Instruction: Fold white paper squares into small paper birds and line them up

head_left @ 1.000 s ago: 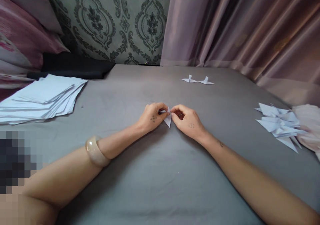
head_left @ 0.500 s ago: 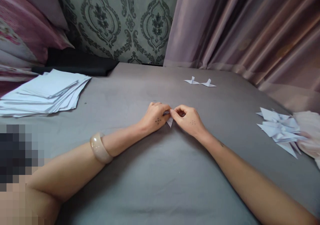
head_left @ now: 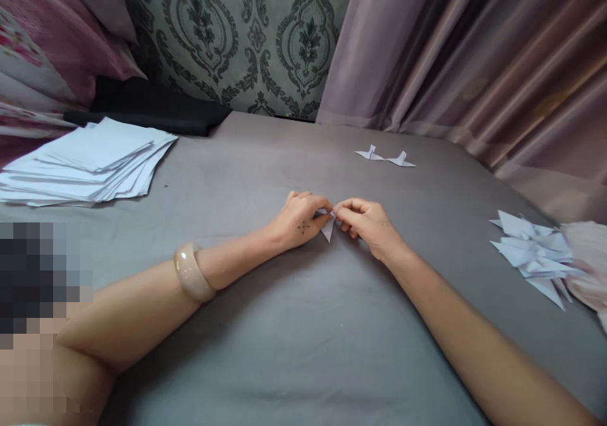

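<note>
Between my two hands is a small piece of folded white paper (head_left: 328, 229), with one pointed corner hanging down toward me. My left hand (head_left: 303, 219), on the bangled arm, pinches it from the left and covers much of it. At its right edge, the thumb and fingertips of my right hand (head_left: 364, 224) are closed on the paper's tip. Beyond the hands, two small folded paper birds (head_left: 370, 154) stand side by side on the grey sheet (head_left: 265, 325).
A stack of white paper sheets (head_left: 95, 160) lies at the left, before a black cloth (head_left: 156, 107). Several folded paper pieces (head_left: 533, 249) are heaped at the right beside a pale fabric (head_left: 588, 255). A patterned wall and a mauve curtain (head_left: 379, 47) border the far side.
My right hand has turned and its fingers have curled in closer together at the paper's tip. More of the folded paper's lower point shows. The whole view has shifted slightly.
</note>
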